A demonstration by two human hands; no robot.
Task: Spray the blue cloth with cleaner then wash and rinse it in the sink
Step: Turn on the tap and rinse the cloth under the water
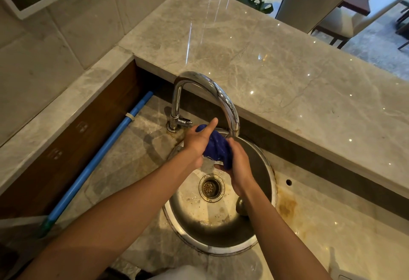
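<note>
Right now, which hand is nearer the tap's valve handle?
Left. The left hand holds the blue cloth just right of the valve handle; the right hand grips the cloth farther off, over the sink.

A single head-worn wide-angle camera looks steeply down, close over the sink (266,170), faucet (221,96) and table (276,69).

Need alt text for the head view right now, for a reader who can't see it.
Both hands, left hand and right hand, hold a bunched blue cloth under the chrome faucet, over a round steel sink set in a marble counter.
</note>
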